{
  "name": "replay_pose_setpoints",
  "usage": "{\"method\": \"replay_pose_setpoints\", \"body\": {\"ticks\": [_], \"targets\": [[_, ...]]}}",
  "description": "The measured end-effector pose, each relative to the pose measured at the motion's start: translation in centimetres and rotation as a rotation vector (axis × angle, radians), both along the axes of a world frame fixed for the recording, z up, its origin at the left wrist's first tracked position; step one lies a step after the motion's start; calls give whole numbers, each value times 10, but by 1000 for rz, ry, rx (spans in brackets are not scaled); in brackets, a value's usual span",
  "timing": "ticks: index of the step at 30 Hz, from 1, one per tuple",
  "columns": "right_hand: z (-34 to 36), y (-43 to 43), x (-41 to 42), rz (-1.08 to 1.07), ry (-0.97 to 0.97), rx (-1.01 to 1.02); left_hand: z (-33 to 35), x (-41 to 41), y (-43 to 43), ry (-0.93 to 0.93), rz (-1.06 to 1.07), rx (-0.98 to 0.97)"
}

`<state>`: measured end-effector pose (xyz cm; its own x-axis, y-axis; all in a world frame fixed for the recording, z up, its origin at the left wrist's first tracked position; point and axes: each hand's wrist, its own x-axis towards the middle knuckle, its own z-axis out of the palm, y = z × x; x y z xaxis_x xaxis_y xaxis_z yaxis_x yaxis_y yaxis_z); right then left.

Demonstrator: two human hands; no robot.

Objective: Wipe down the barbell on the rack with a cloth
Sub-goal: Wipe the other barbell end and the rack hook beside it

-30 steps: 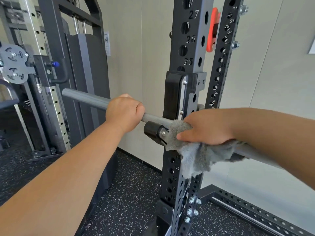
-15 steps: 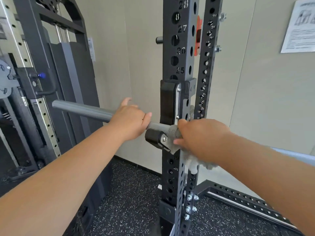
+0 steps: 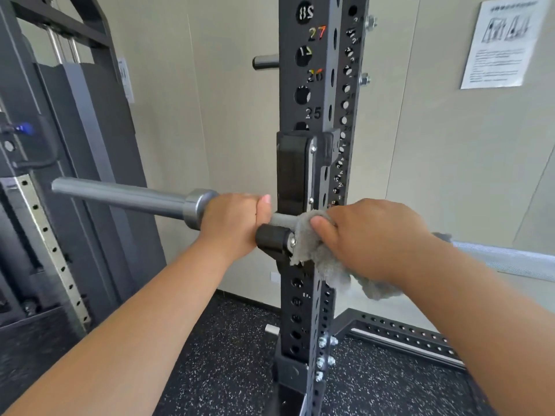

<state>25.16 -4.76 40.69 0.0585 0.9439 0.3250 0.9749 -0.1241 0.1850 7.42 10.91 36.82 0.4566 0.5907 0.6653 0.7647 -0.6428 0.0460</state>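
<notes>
On smooth steel barbell (image 3: 120,195), fuzzy cloth (image 3: 313,253)

On the black rack upright (image 3: 318,94), white numbers go down beside the holes: 28 at the top, less clear, then 27, 26 and 25. The rear upright (image 3: 353,127) has smaller numbers, too small to read. The white poster (image 3: 504,43) on the wall has printed lines, all blurred

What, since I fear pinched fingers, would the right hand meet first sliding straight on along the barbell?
Probably the black J-hook on the upright, just past its cloth; then the left hand.
</notes>
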Motion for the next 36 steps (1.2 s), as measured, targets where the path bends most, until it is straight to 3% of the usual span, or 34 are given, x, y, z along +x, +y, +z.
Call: {"method": "replay_pose_setpoints", "body": {"ticks": [3,6,9,15,23,28,33,36], "targets": [[10,22,-7,12,39,-42,14,-1,1,85,-38,-60],[-4,29,-24,94,15,134,31,-3,6,234,-35,-116],[-7,16,-15,32,-25,123,33,-5,9,311,25,-152],[8,22,1,-64,114,-53,18,-2,10,190,55,-9],[-11,12,-11,25,-49,160,-4,-1,9,12,103,156],[11,37,-5,37,134,-66,-8,0,16,-57,49,226],[-17,30,-21,32,-104,243,-10,-1,15,-72,5,229],[-15,7,-7,42,-30,192,-11,-1,16,-78,16,228]]}}
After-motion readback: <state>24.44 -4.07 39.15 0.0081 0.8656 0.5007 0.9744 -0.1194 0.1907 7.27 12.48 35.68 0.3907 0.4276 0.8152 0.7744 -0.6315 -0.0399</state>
